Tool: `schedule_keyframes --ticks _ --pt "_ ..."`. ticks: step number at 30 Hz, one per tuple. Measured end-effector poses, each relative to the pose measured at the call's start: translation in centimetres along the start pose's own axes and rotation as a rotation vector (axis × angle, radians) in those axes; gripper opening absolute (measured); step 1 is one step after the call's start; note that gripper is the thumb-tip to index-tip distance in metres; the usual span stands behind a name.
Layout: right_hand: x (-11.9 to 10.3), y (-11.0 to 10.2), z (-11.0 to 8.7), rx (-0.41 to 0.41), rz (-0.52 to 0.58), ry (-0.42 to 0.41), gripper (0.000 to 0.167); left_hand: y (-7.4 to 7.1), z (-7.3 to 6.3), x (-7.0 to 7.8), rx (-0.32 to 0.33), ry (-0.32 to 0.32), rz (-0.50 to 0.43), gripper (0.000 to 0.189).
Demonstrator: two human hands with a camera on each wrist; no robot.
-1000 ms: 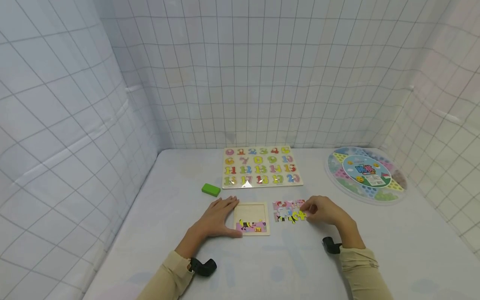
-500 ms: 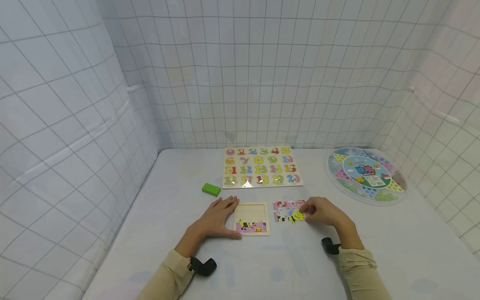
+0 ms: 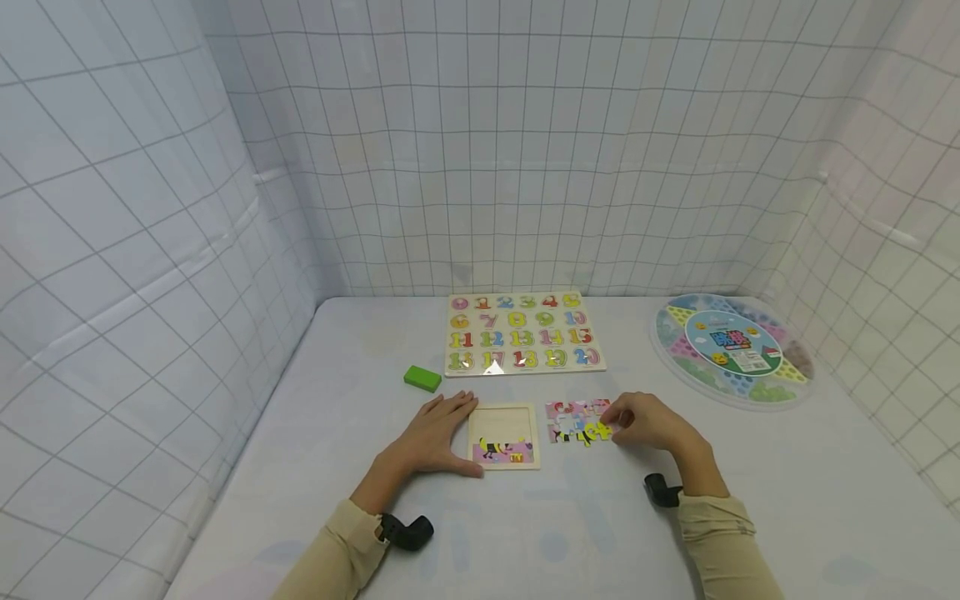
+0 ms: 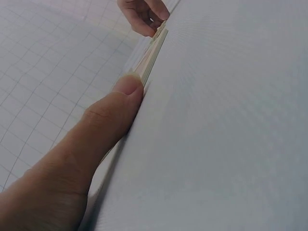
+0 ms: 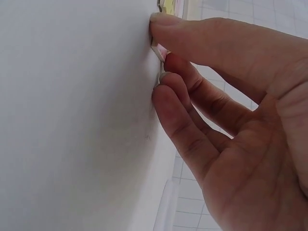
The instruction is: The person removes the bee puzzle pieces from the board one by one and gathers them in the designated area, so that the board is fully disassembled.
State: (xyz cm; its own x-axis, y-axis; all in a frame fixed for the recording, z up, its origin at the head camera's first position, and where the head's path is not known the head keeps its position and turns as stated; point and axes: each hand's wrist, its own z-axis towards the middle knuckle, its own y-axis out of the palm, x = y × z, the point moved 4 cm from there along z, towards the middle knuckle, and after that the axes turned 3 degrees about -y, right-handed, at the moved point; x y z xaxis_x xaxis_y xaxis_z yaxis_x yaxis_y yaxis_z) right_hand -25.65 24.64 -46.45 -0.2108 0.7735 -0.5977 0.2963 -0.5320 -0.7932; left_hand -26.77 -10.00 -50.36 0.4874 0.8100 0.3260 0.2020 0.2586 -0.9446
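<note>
The puzzle tray (image 3: 502, 423) looks wooden (smooth, matt).

Soft, even light
Glare whitens one spot on the number board (image 3: 522, 335) beyond the left hand (image 3: 435, 437); a blurry shadow spreads beside the right hand (image 5: 255, 149).

In the head view we're gazing forward and down, well back, over the table (image 3: 555, 508); in the left-wrist view we're skimming close along the left hand (image 4: 79, 149), tilted, facing the right hand (image 4: 142, 15) beyond, which we're also seeing close up, sideways, in the right-wrist view.
</note>
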Motion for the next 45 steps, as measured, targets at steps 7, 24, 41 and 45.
schedule_keyframes --ticks 7,24,41,45 --pt "0.2 -0.1 0.0 0.007 -0.005 0.016 0.021 0.0 -0.1 0.1 0.004 -0.014 0.013 0.118" --pt "0.3 -0.2 0.0 -0.002 0.009 0.036 0.021 -0.1 -0.1 0.0 0.006 -0.003 0.006 0.118" --pt "-2.5 1.2 1.2 0.017 0.038 0.004 0.034 -0.2 -0.2 0.3 0.027 0.007 0.012 0.117" --pt "-4.2 2.5 1.8 -0.014 0.043 -0.013 0.035 -0.2 -0.4 0.4 0.021 0.007 0.002 0.118"
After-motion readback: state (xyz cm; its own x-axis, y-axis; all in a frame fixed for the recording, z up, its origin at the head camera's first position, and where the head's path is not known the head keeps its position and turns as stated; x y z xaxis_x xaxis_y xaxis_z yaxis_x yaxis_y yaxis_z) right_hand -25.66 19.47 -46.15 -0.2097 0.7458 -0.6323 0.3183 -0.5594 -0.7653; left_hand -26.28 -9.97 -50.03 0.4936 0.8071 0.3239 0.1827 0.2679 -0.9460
